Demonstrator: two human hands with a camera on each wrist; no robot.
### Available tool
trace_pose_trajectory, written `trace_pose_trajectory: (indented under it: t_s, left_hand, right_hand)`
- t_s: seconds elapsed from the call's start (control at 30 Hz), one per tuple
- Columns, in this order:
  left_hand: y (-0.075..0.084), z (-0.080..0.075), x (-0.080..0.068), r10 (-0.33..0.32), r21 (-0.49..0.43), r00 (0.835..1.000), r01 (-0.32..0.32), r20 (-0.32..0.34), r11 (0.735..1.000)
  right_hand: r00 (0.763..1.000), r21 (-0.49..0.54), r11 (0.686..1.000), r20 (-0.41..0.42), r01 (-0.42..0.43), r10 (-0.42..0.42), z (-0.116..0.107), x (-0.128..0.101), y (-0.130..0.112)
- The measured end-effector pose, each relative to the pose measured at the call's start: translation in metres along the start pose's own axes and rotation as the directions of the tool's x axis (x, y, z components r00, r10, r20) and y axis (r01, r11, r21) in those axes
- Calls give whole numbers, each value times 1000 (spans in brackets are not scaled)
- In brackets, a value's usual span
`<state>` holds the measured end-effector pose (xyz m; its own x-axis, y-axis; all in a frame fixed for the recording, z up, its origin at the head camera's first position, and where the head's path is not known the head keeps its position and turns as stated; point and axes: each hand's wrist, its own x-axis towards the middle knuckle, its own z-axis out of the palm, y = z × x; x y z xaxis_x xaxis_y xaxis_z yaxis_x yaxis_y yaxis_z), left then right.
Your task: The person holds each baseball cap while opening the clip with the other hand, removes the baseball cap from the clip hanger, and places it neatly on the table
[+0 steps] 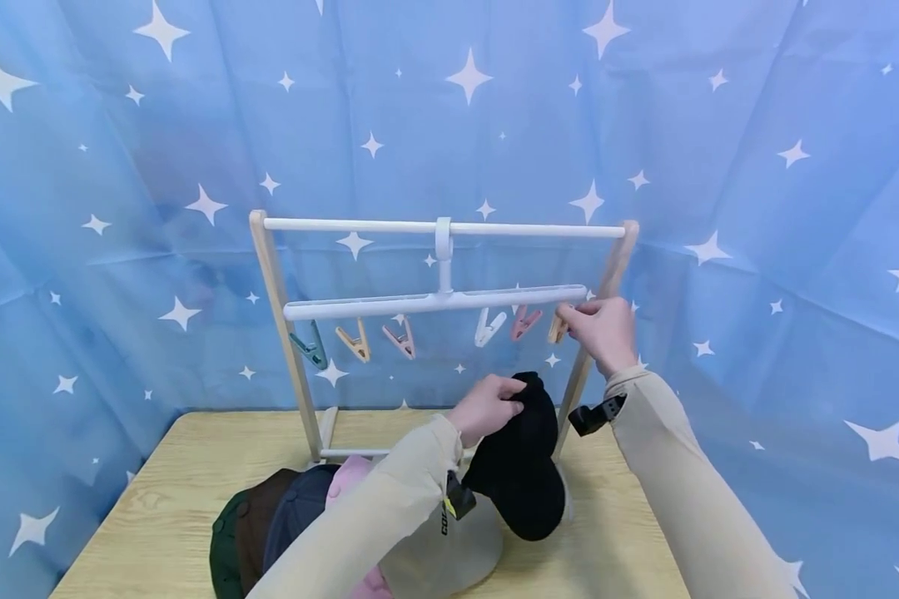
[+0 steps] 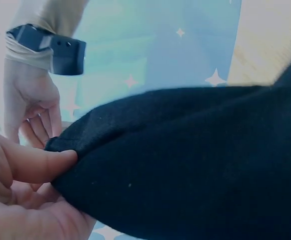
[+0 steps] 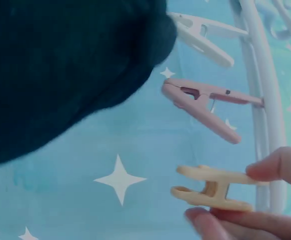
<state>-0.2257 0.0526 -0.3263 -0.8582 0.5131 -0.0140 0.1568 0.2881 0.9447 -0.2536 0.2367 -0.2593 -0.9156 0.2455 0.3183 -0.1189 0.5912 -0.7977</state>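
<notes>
Black and soft, the cap [image 1: 520, 466] is held up by the left hand [image 1: 487, 408], whose thumb and fingers pinch its edge, just below the white clip bar [image 1: 434, 301]. The right hand [image 1: 603, 329] squeezes the yellow peg [image 3: 213, 187] at the bar's end between thumb and fingers, so its mouth looks open. This seems to be the hanging step. Next, the cap's edge needs to go up into that peg. More caps [image 1: 292, 516] lie on the wooden table [image 1: 172, 491].
</notes>
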Motion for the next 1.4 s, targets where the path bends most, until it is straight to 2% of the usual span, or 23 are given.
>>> trace_pose_trajectory:
  t_s: [0.2,0.43,0.57,0.73,0.83,0.9,1.1,1.2,1.23,1.3,1.4]
  left_hand:
    - [-12,-8,-15,11,-128,1000,-12,-6,992]
    - [-24,-28,-37,34,-218,998,-43,-45,975]
    - [-28,-36,-48,22,-256,997,-42,-80,966]
    - [-38,-37,-62,-21,-323,992,-20,-123,946]
    - [-47,-32,-71,-28,-396,987,-37,-156,917]
    - [-55,-29,-77,-39,-463,984,-47,-174,885]
    - [-90,-23,-97,-65,-648,980,-74,-189,758]
    - [-107,-23,-112,-92,-690,973,-84,-213,719]
    - [-111,-23,-117,-100,-691,971,-81,-218,719]
    - [-119,-24,-127,-117,-665,968,-62,-221,744]
    - [-125,-23,-134,-125,-581,973,-12,-195,814]
  right_hand:
    - [999,134,990,-15,-43,46,7,0,5]
    - [997,273,960,-26,-58,68,15,1,1]
    - [996,369,927,-32,-69,87,22,2,1]
    - [989,460,876,37,-146,146,31,-1,5]
    - [981,496,847,86,-194,174,33,-4,8]
    - [974,529,818,125,-226,188,33,-5,8]
    - [927,637,676,296,-371,230,28,-12,8]
    - [905,657,628,366,-417,218,23,-18,11]
    - [899,664,614,383,-427,211,21,-20,12]
    - [895,680,592,403,-432,190,16,-23,15]
    - [893,697,577,425,-426,146,10,-24,17]
